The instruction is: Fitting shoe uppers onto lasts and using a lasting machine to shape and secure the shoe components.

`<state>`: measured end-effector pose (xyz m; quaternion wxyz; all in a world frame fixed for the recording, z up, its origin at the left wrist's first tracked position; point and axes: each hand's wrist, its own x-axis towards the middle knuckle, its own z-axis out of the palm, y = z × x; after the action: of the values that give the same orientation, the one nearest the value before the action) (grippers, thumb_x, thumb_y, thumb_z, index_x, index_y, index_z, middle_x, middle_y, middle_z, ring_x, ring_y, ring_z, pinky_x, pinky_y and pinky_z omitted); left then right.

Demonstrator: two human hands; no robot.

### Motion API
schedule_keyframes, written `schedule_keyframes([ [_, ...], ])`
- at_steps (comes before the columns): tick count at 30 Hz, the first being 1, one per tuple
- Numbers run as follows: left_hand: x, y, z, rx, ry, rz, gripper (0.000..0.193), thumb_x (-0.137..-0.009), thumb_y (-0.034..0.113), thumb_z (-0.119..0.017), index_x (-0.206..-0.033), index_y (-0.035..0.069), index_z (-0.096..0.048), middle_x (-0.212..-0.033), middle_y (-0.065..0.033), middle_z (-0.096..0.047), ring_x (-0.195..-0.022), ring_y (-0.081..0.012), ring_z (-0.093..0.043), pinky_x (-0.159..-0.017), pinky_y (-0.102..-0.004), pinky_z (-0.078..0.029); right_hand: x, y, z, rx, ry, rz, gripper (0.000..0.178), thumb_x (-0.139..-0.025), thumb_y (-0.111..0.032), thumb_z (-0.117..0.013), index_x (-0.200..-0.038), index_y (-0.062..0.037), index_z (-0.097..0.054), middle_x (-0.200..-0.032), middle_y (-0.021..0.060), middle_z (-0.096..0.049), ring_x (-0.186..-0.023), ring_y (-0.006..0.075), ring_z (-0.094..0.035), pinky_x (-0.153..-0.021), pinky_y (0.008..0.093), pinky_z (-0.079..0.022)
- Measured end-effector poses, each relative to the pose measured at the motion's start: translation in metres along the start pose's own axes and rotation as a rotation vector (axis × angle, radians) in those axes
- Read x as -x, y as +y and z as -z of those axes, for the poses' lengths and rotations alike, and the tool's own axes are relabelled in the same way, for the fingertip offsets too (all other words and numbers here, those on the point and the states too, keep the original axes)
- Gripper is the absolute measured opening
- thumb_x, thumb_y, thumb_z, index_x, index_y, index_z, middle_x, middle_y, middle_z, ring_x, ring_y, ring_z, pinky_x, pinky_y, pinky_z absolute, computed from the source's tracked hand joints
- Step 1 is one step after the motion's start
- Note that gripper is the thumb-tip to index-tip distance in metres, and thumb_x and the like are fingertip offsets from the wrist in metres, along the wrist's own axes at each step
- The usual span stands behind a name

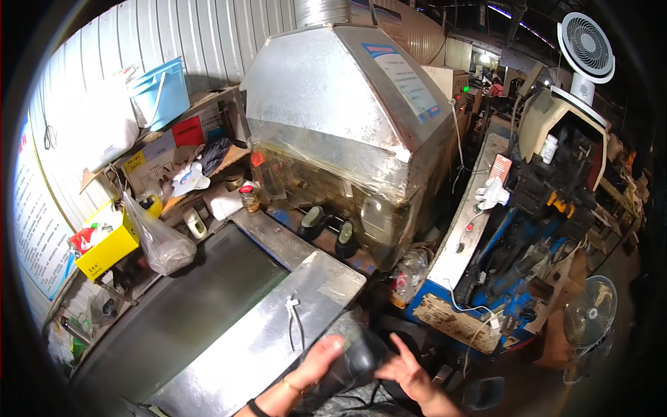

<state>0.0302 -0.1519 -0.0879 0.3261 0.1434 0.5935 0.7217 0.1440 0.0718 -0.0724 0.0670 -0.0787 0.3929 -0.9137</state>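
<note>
A dark, rounded thing (pixel 360 356), apparently a black shoe smeared by motion, is between my hands at the bottom middle. My left hand (pixel 321 360) is at its left side, fingers curled against it. On its other side my right hand (pixel 406 374) has its thumb raised and its fingers apart, with fingertips at or close to the shoe. White-handled pliers (pixel 295 323) lie on the metal tabletop (pixel 236 354) to the left of my hands. Farther off, two dark shoes with greenish insides, a left one (pixel 313 221) and a right one (pixel 346 240), stand before the metal hood.
The big metal hood (pixel 323 90) rises ahead, beside a dark conveyor belt (pixel 201 285). A cluttered shelf at left holds a blue bucket (pixel 160 94) and a yellow box (pixel 108 240). At right are a blue machine (pixel 493 299), a white glove (pixel 493 193) and a standing fan (pixel 590 313).
</note>
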Motion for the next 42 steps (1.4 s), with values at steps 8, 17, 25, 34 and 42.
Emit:
schedule_keyframes([
  [8, 0.075, -0.022, 0.075, -0.259, 0.252, 0.076, 0.053, -0.095, 0.03, -0.065, -0.136, 0.0, -0.051, -0.128, -0.0102, -0.062, -0.116, -0.0192, -0.057, -0.1, -0.033, -0.045, -0.014, 0.039, -0.008, 0.078, 0.051, -0.744, 0.07, -0.077, 0.002, -0.064, -0.143, 0.0047, -0.041, -0.137, 0.0161, -0.055, -0.12, 0.0213, -0.057, -0.107, 0.0311, -0.04],
  [17, 0.128, -0.108, 0.213, -1.339, 0.949, 0.002, 0.052, -0.084, 0.022, -0.061, -0.13, -0.001, -0.053, -0.142, -0.0317, -0.038, -0.13, -0.0487, -0.036, -0.109, -0.0554, -0.03, -0.28, 0.037, 0.02, 0.389, 0.485, 0.143, 0.066, -0.079, -0.003, -0.074, -0.139, -0.004, -0.046, -0.114, 0.0107, -0.064, -0.1, 0.0191, -0.062, -0.087, 0.0321, -0.05],
  [25, 0.122, -0.106, 0.211, -1.338, 0.973, -0.077, 0.046, -0.083, 0.024, -0.061, -0.125, 0.005, -0.059, -0.138, -0.0292, -0.044, -0.127, -0.0476, -0.04, -0.108, -0.0545, -0.033, -0.352, 0.148, 0.064, 1.49, 0.103, 0.246, 0.04, -0.083, -0.016, -0.07, -0.12, -0.0012, -0.062, -0.126, 0.0209, -0.061, -0.12, 0.0336, -0.058, -0.105, 0.0396, -0.044],
  [34, 0.118, -0.098, 0.213, -1.446, 0.958, -0.105, 0.048, -0.084, 0.023, -0.06, -0.128, 0.004, -0.056, -0.137, -0.0316, -0.045, -0.126, -0.0476, -0.043, -0.107, -0.0518, -0.037, -0.097, 0.218, -0.035, 1.525, -0.676, 0.237, 0.024, -0.088, -0.026, -0.064, -0.104, -0.0096, -0.073, -0.116, 0.0112, -0.069, -0.109, 0.0263, -0.065, -0.09, 0.0383, -0.052],
  [42, 0.17, -0.11, 0.204, -1.178, 0.792, -0.185, 0.049, -0.086, 0.019, -0.063, -0.131, 0.002, -0.054, -0.141, -0.0308, -0.041, -0.13, -0.0484, -0.039, -0.11, -0.0515, -0.033, -0.099, 0.212, -0.041, 1.395, -0.555, 0.167, 0.023, -0.082, -0.021, -0.069, -0.099, -0.0045, -0.072, -0.103, 0.0127, -0.072, -0.097, 0.0315, -0.067, -0.089, 0.0439, -0.05],
])
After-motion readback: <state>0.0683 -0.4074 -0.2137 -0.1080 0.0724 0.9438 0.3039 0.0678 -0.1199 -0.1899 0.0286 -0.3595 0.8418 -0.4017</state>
